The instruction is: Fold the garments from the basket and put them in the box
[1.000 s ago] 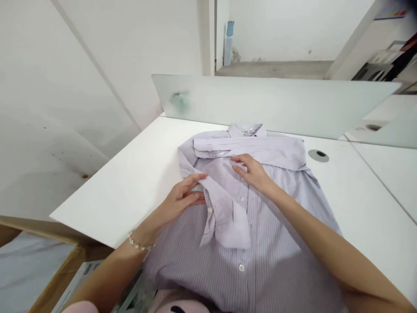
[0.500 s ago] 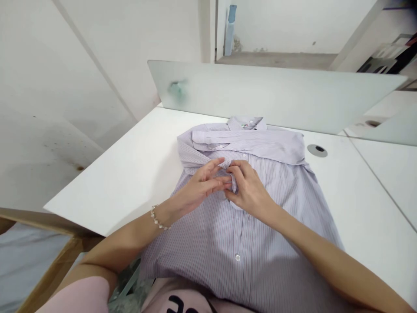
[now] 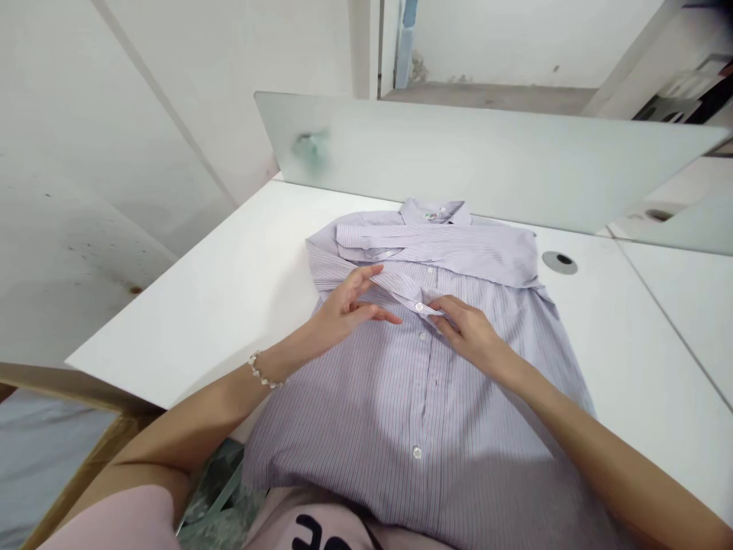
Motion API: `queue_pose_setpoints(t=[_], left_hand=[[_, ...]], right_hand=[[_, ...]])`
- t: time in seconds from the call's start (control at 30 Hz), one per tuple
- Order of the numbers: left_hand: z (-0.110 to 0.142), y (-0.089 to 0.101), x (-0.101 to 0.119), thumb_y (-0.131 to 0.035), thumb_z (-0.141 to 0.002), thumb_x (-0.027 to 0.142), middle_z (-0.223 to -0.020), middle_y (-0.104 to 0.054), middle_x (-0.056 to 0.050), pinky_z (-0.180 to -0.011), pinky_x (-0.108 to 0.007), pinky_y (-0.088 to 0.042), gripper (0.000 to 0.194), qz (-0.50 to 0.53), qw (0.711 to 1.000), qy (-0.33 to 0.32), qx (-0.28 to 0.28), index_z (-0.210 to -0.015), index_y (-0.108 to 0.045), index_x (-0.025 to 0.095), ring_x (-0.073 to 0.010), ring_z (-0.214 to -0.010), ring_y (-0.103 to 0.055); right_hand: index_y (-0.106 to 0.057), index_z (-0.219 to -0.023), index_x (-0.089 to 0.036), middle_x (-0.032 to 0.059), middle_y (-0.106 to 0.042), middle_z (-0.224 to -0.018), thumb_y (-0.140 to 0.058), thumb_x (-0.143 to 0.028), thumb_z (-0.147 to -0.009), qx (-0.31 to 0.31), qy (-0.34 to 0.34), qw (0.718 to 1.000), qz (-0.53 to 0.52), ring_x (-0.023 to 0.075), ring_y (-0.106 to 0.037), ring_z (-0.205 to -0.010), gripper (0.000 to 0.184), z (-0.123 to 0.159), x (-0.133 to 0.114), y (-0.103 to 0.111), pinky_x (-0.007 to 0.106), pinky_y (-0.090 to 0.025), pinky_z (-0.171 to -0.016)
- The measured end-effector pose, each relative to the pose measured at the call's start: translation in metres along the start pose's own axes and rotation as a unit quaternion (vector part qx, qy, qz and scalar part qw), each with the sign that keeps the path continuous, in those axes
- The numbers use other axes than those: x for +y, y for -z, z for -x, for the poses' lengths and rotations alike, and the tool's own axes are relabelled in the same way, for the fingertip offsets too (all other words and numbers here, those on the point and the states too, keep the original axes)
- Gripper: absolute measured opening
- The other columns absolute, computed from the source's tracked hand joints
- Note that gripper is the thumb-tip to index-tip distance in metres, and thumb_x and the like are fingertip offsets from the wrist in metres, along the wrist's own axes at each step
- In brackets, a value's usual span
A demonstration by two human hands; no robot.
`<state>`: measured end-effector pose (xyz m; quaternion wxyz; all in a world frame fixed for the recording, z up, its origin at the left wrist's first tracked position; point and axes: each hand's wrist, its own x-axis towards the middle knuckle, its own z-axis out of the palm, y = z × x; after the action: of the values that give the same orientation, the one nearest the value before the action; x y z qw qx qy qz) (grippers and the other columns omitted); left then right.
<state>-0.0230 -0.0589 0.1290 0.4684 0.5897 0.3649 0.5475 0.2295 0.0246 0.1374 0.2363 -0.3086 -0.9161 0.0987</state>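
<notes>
You seem to be arranging a sleeve [image 3: 329, 267]: your right hand [image 3: 473, 332] pinches its cuff [image 3: 402, 286], your left hand [image 3: 339, 312] gapes alongside. Beneath both, the striped shirt [image 3: 366, 397] covers the tabletop [image 3: 252, 275]; the next move likely needs the cuff guided flat.

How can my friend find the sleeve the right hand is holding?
On the white table lies a striped shirt, its collar by the frosted panel. Across its front, find the sleeve farther from the collar. The right hand holds its end; the other sleeve lies flat near the collar.
</notes>
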Motion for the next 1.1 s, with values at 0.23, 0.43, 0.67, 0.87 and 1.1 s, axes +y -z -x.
queue_pose_setpoints(t=[0.23, 0.43, 0.67, 0.87, 1.1], left_hand=[[-0.010, 0.037, -0.018, -0.049, -0.091, 0.019, -0.120, -0.066, -0.005, -0.072, -0.030, -0.053, 0.036, -0.261, 0.964, -0.033, 0.047, -0.126, -0.057, 0.023, -0.0108, -0.066, -0.066], [-0.033, 0.064, -0.031, -0.045, -0.092, 0.015, -0.106, -0.060, -0.007, -0.087, -0.034, -0.052, 0.033, -0.453, 0.885, -0.102, 0.017, -0.115, -0.066, 0.022, -0.0191, -0.093, -0.061], [-0.062, 0.089, -0.036, -0.034, -0.096, 0.011, -0.144, -0.043, -0.013, -0.087, -0.039, -0.054, 0.048, -0.597, 0.797, -0.088, 0.020, -0.140, -0.048, 0.023, -0.0241, -0.106, -0.062], [-0.073, 0.109, -0.028, -0.034, -0.100, 0.016, -0.136, -0.052, -0.015, -0.080, -0.040, -0.054, 0.037, -0.686, 0.726, -0.047, 0.027, -0.132, -0.052, 0.020, -0.0286, -0.102, -0.066], [-0.078, 0.157, -0.024, -0.044, -0.096, 0.021, -0.111, -0.060, -0.011, -0.075, -0.036, -0.049, 0.016, -0.659, 0.748, -0.040, 0.071, -0.101, -0.059, 0.020, -0.0254, -0.090, -0.064]], right_hand=[[-0.060, -0.084, -0.022, -0.0025, -0.045, -0.058, -0.056, -0.063, -0.091, -0.033, -0.103, 0.991, -0.082, 0.0114, -0.036, -0.047, 0.042, 0.017, -0.026, 0.050, 0.027, -0.028, -0.047], [-0.063, -0.078, -0.027, 0.0014, -0.049, -0.065, -0.063, -0.071, -0.085, -0.001, -0.138, 0.979, -0.149, 0.0148, -0.039, -0.054, 0.045, 0.026, -0.043, 0.090, 0.029, -0.028, -0.046], [-0.061, -0.082, -0.023, 0.0006, -0.053, -0.060, -0.054, -0.071, -0.088, -0.050, -0.144, 0.988, -0.033, 0.0148, -0.044, -0.051, 0.049, 0.024, -0.011, 0.073, 0.029, -0.036, -0.050], [-0.062, -0.112, -0.020, 0.0080, -0.070, -0.097, -0.059, -0.067, -0.086, -0.084, -0.149, 0.985, -0.002, 0.0209, -0.064, -0.072, 0.053, 0.054, 0.017, 0.036, 0.034, -0.051, -0.065], [-0.071, -0.106, -0.025, 0.0025, -0.067, -0.079, -0.069, -0.053, -0.080, -0.150, -0.200, 0.966, -0.057, 0.0244, -0.066, -0.074, 0.038, 0.064, 0.028, 0.028, 0.038, -0.056, -0.067]])
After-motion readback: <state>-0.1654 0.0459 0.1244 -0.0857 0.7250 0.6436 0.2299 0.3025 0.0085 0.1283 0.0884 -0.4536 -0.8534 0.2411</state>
